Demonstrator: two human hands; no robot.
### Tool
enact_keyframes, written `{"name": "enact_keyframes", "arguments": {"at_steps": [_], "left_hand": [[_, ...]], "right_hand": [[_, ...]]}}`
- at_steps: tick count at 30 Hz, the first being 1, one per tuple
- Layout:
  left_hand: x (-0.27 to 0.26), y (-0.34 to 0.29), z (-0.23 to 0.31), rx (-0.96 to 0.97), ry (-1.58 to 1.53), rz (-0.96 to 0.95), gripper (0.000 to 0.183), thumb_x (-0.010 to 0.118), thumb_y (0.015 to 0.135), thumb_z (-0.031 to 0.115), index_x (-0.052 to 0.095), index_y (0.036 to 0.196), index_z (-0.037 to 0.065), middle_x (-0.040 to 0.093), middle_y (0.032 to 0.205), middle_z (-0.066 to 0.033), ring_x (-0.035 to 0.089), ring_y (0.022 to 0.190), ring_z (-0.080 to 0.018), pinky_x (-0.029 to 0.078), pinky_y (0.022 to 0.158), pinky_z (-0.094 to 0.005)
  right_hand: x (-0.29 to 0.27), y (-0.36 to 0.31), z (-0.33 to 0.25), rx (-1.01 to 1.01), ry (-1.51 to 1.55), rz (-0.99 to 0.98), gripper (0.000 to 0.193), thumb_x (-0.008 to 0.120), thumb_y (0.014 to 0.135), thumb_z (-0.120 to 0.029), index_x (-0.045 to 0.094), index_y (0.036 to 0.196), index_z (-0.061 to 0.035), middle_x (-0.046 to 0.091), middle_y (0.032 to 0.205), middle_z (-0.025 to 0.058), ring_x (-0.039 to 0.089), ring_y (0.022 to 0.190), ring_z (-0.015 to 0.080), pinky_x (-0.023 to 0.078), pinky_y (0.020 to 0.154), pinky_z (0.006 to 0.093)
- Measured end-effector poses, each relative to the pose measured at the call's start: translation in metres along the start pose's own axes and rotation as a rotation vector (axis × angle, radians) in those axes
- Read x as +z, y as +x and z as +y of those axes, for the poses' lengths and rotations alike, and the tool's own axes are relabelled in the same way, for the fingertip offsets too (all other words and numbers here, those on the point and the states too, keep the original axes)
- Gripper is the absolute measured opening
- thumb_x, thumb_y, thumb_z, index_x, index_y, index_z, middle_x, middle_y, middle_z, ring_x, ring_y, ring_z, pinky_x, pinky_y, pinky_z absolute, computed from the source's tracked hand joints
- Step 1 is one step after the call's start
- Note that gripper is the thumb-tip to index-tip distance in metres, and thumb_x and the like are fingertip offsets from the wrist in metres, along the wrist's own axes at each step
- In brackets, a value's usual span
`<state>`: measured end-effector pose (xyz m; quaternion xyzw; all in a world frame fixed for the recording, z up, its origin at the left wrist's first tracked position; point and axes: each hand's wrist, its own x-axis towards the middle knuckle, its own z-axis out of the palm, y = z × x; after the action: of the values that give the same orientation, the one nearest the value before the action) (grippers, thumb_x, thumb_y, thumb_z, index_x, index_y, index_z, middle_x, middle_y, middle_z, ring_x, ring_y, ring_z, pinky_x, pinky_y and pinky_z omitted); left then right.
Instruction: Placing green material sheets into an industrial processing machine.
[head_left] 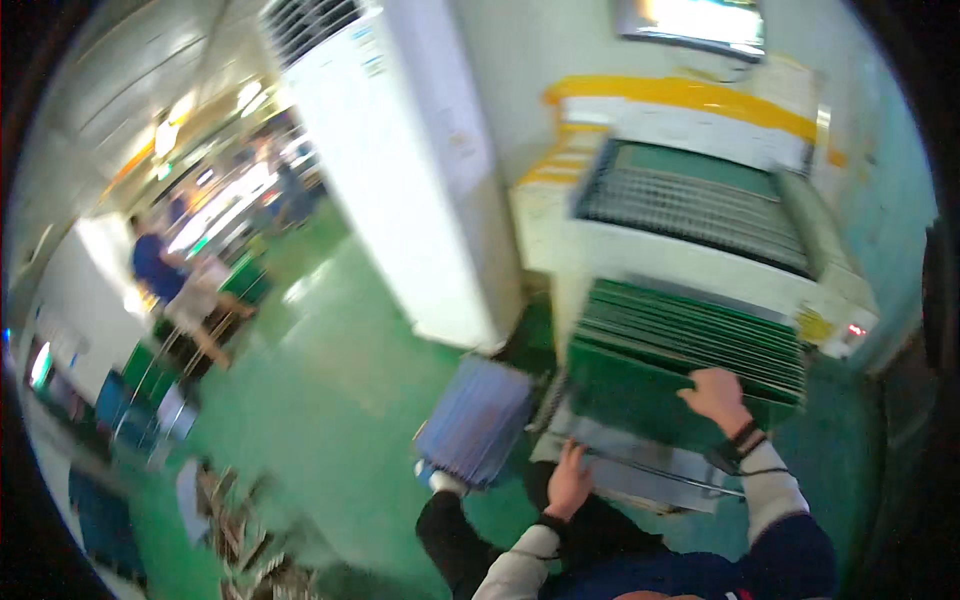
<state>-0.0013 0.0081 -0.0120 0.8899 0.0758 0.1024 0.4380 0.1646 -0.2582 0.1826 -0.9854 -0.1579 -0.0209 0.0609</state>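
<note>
At the right, a rack of several upright green boards (625, 385) stands close in front of me. My right hand (718, 398) is closed at the top edge of the nearest board, its fingertips partly hidden. Lower and to the left, my left hand (570, 482) is open, its fingers stretched forward beside the grey base (640, 480) under the boards. A thin metal rod (660, 468) runs across that base. Both wrists wear dark bands with cords.
Behind the rack stands a white machine (680, 250) with a dark slatted bed and yellow edging. A purple-blue stack (475, 420) sits on the green floor near my foot. A tall white cabinet (400, 170) rises beyond it. A person (165, 270) is far left.
</note>
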Motion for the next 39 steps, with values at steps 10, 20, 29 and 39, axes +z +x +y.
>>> {"name": "enact_keyframes", "arguments": {"at_steps": [10,20,29,39], "left_hand": [[0.007,0.005,0.004,0.128,0.066,0.050,0.044,0.066,0.096,0.031,0.057,0.132,0.007,0.042,0.158,-0.0124,0.066,0.109,-0.0413,0.057,0.083,-0.0481],[0.002,0.003,0.001,0.054,0.036,-0.027,0.044,0.065,0.097,0.032,0.056,0.131,0.006,0.042,0.158,-0.0157,0.065,0.111,-0.0437,0.057,0.084,-0.0492],[0.000,0.005,0.001,0.130,0.096,-0.033,0.050,0.064,0.099,0.034,0.052,0.139,0.006,0.038,0.159,-0.0193,0.062,0.117,-0.0456,0.056,0.087,-0.0504],[0.004,0.005,-0.002,0.129,0.125,-0.005,0.052,0.067,0.096,0.032,0.052,0.138,0.006,0.040,0.158,-0.0195,0.060,0.120,-0.0453,0.056,0.089,-0.0491]], "right_hand": [[-0.006,-0.007,0.008,0.040,0.039,-0.048,0.037,0.073,0.084,-0.045,0.075,0.090,-0.0083,0.073,0.085,0.0151,0.071,0.085,0.0375,0.055,0.073,0.0509],[-0.004,-0.003,0.007,0.045,0.051,-0.081,0.042,0.072,0.085,-0.047,0.074,0.096,-0.0071,0.072,0.086,0.0162,0.070,0.089,0.0377,0.055,0.077,0.0504],[-0.005,-0.006,0.005,0.037,0.052,-0.050,0.036,0.073,0.086,-0.043,0.075,0.094,-0.0078,0.073,0.087,0.0162,0.071,0.089,0.0377,0.057,0.076,0.0506],[-0.006,-0.008,0.004,0.031,0.043,-0.058,0.037,0.072,0.086,-0.043,0.075,0.093,-0.0072,0.073,0.086,0.0159,0.071,0.087,0.0378,0.057,0.076,0.0508]]}}
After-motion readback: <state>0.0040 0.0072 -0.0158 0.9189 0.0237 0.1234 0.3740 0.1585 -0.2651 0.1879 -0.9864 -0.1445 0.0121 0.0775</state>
